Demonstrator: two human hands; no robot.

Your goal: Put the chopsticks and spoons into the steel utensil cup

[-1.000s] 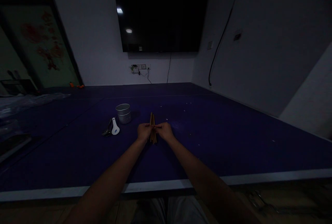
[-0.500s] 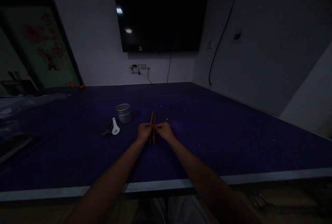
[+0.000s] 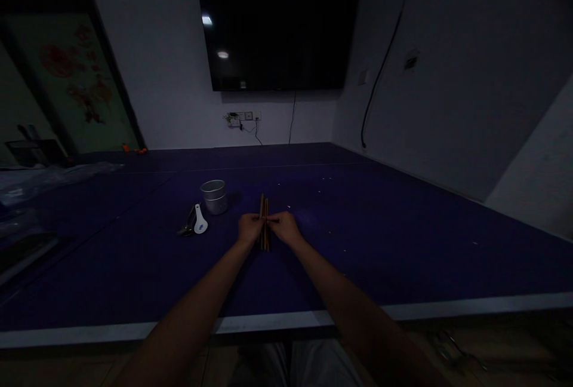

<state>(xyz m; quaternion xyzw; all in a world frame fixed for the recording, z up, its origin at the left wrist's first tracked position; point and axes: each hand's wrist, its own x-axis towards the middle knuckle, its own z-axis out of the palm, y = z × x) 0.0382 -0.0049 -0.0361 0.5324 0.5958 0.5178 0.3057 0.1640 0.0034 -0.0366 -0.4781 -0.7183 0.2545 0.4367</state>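
Several brown chopsticks (image 3: 262, 202) lie nearly parallel on the purple table, pointing away from me. My left hand (image 3: 249, 227) is closed on them from the left, thumb and fingertips pinching near their middle. From the right, my right hand (image 3: 283, 226) also pinches the bunch, its fingertips meeting those of the left. The fingers hide the chopsticks' middle part. To the left of my hands stands a grey metal cup (image 3: 215, 197). Beside it lie a white spoon (image 3: 201, 226) with a blue mark and a dark metal utensil (image 3: 185, 230), whose kind is hard to make out.
The purple table (image 3: 403, 243) has a pale front edge and small white scraps on it. At the left are clear plastic wrapping (image 3: 58, 177) and a dark flat object (image 3: 27, 252). A television (image 3: 277, 34) hangs on the far wall.
The chopsticks have drawn closer to parallel, the left one tilting less across the others. Both hands stay in nearly the same place. The view has shifted slightly.
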